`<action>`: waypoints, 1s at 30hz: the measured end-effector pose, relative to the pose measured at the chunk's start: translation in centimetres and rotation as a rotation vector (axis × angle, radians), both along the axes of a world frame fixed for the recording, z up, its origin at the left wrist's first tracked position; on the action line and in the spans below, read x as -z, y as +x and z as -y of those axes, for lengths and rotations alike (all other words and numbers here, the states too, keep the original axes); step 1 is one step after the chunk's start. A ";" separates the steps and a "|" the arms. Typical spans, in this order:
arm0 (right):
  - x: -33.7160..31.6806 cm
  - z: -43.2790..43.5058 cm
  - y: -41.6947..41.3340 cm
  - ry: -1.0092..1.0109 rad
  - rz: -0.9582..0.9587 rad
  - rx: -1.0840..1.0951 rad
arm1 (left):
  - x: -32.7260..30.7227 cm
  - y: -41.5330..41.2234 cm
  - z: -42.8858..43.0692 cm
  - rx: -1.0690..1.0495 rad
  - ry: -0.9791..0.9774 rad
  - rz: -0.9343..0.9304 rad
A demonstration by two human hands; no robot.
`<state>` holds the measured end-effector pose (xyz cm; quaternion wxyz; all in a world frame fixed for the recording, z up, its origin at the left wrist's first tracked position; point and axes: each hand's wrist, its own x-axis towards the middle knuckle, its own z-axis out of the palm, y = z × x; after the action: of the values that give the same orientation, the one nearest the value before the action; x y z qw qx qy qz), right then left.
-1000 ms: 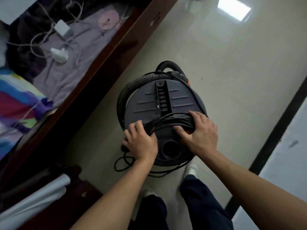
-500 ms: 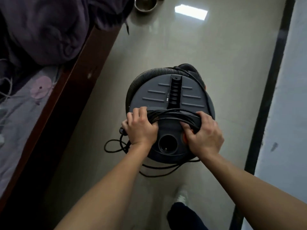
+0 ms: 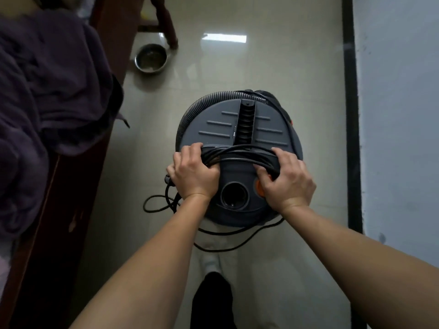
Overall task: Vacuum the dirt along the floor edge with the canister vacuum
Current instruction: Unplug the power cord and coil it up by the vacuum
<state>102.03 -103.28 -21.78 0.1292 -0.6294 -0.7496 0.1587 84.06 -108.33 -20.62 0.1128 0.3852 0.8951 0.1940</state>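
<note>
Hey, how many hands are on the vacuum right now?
2. The left hand grips the black cord bundle on the left of the canister vacuum; the right hand grips it on the right.

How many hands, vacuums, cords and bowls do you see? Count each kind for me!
Hands: 2, the left hand and the right hand
Canister vacuum: 1
Power cord, held by both hands: 1
Metal bowl: 1
Total: 5

The vacuum [image 3: 240,138] is now farther along the floor [image 3: 273,67], close to the bowl [image 3: 150,58]. The blanket [image 3: 47,91] fills the left side.
</note>
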 end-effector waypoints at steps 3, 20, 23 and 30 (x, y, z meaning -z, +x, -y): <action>-0.1 -6.9 -1.5 0.021 0.009 0.005 | 0.1 -1.6 -6.8 0.012 -0.019 0.025; -0.7 -45.0 -10.5 0.027 -0.009 -0.015 | -0.5 -10.0 -43.9 -0.052 0.022 0.025; -0.8 -52.4 -13.1 0.003 -0.007 -0.088 | -0.7 -12.0 -50.1 -0.114 0.004 0.030; -0.9 -67.0 -18.9 -0.004 -0.004 -0.164 | -0.8 -17.1 -63.5 -0.214 0.015 0.037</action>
<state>83.09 -36.26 -20.84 0.1160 -0.5657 -0.7981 0.1717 66.92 -44.85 -19.79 0.1047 0.2846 0.9275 0.2188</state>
